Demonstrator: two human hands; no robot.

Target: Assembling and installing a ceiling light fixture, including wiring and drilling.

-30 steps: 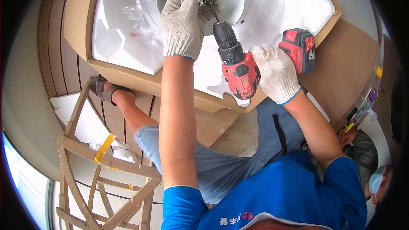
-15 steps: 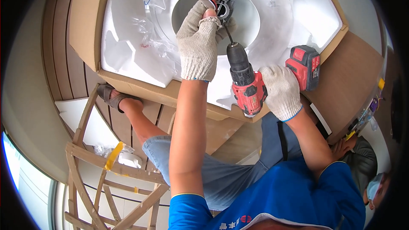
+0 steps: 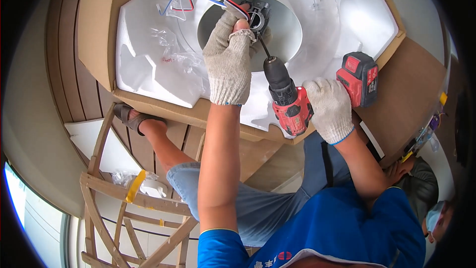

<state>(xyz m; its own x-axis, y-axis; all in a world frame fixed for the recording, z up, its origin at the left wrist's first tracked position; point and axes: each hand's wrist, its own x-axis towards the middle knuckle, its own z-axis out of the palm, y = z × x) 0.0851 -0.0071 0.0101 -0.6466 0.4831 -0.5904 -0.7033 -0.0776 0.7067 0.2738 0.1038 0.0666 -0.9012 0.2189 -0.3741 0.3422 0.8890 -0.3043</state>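
Red drill point(image 3: 293, 112), white print point(image 3: 371, 76) on battery point(image 3: 357, 80)

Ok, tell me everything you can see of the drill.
The drill has a red-and-black, plastic-looking body, black chuck and red-and-black battery pack. The gloved right hand wraps its handle, hiding the trigger. Its thin dark bit points away from the person, toward the grey fitting in the left hand; tip contact is unclear.

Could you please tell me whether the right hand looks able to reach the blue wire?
Probably not freely: the right hand holds the red cordless drill, and the left hand stands between it and the blue wire.
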